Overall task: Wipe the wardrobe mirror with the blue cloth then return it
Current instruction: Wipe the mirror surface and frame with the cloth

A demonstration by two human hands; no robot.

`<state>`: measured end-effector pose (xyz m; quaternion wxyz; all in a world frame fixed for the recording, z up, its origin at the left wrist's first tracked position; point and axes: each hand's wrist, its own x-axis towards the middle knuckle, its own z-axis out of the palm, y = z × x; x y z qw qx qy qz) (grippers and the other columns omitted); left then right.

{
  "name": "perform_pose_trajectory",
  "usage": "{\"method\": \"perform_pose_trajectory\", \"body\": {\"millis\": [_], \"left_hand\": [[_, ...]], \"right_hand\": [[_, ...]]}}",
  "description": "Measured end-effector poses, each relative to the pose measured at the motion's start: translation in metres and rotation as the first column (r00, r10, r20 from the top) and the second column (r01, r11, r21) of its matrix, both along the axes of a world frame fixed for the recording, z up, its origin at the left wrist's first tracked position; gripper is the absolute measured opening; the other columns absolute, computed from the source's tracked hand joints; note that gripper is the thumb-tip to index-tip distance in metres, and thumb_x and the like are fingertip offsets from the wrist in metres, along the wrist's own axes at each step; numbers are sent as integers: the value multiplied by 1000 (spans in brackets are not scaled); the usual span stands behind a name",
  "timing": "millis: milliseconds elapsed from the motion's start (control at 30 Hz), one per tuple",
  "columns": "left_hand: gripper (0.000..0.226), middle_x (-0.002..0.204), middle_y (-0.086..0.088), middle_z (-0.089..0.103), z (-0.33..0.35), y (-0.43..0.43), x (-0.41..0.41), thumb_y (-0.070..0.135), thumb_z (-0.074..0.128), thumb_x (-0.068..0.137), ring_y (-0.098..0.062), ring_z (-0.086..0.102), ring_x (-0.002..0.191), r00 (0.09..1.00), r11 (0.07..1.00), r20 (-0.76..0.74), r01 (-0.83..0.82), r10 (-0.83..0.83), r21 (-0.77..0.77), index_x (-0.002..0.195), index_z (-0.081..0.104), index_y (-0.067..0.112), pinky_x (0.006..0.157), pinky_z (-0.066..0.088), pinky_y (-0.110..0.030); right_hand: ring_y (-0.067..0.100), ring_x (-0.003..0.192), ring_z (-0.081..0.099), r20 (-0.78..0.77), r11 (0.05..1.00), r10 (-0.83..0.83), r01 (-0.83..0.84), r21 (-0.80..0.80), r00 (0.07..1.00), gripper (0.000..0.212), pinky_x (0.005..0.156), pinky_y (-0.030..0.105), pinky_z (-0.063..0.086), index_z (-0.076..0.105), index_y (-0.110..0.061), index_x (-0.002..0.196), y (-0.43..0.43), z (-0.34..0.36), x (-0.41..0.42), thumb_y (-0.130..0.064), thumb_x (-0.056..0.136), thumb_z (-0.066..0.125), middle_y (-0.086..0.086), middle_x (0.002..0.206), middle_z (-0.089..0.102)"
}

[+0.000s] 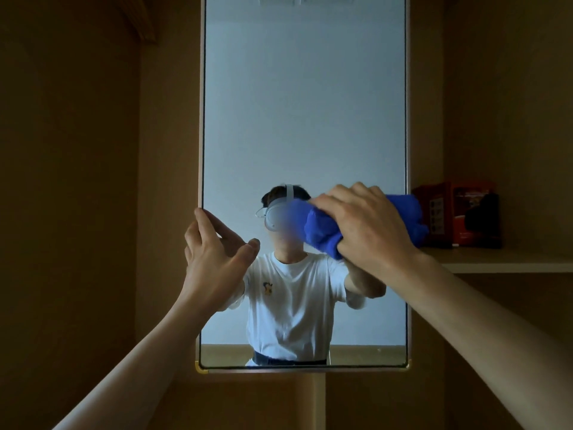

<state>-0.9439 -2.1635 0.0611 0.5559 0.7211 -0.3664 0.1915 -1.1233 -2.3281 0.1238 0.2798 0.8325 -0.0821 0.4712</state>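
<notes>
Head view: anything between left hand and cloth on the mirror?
Nothing solid. Between the left hand at the left edge of the mirror and the cloth is bare glass, showing only a reflection, in the head view.

1 tall mirror [304, 103]. 2 bare hands: 1 left hand [214, 252] and 1 right hand [366, 225]. 1 blue cloth [322, 235]. 1 reflected person [291, 302] in the glass, with 1 white headset [276, 215]. 2 gold corner caps on the mirror's frame: 1 lower left cap [201, 367] and 1 lower right cap [408, 364]. 1 shelf [502, 262], with 1 red box [455, 212] and 1 dark object [482, 217].
</notes>
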Motion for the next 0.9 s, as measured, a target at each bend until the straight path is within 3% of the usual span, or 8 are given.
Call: {"method": "perform_pose_trajectory", "body": {"millis": [200,333,500,600,900], "left_hand": [[109,168,3,-1,-6,2,0,45,69,92,-31,8,155,1000,999,20,7,-6,-38,161,-12,26,121,27,-57],[108,167,4,-1,-5,6,-2,44,68,92,-32,7,155,999,999,22,30,-30,-28,161,-14,26,121,28,-57],[111,167,1,0,-4,7,-1,45,70,92,-34,12,154,999,999,20,37,-36,-22,161,-14,23,120,30,-58],[109,167,3,2,-4,7,-1,42,69,92,-34,14,154,999,999,27,43,-42,-32,161,-14,23,118,32,-58],[107,166,9,2,-13,8,1,39,70,93,-30,12,155,997,998,66,44,-40,-54,161,-13,30,119,33,-55]], "right_hand": [[25,92,53,-172,998,57,-53,33,983,44,83,48,43,59,-20,118,-15,-42,3,-9,76,58,-2,107,59],[24,89,55,-38,994,100,-101,-37,994,34,81,46,46,60,-23,118,-16,-26,-8,-14,86,57,-4,106,62],[26,88,57,149,999,39,-34,-38,988,41,78,42,43,63,-24,117,-32,34,-26,-13,79,71,-1,102,64],[23,82,56,155,999,35,-33,-18,987,32,73,38,40,61,-29,107,-42,44,-29,-19,79,72,-4,92,60],[24,83,57,138,997,76,-79,15,988,50,76,38,43,60,-26,120,-52,-25,-34,-21,75,82,-3,97,63]]}}
